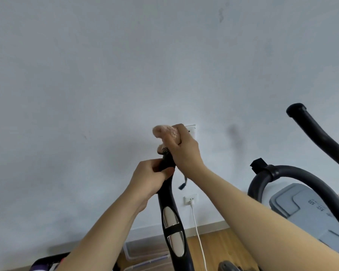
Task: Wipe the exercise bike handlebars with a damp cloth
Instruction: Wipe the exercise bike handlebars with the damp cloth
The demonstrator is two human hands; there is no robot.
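Pale grey wall (pixel 86 75) fills most of the view, with wooden floor (pixel 223 247) along the bottom; a black handlebar (pixel 169 196) with silver pads rises in the middle; the left hand (pixel 149 177) is wrapped tightly around this handlebar just below its top end; the right hand (pixel 184 149), fingers curled, clutches a pink cloth (pixel 165 132) bunched over that top end; just right of the handlebar, a wall socket (pixel 191 199) holds a white cable (pixel 197 227); further right stand the bike's grey console (pixel 305 208) and second handlebar (pixel 317 132).
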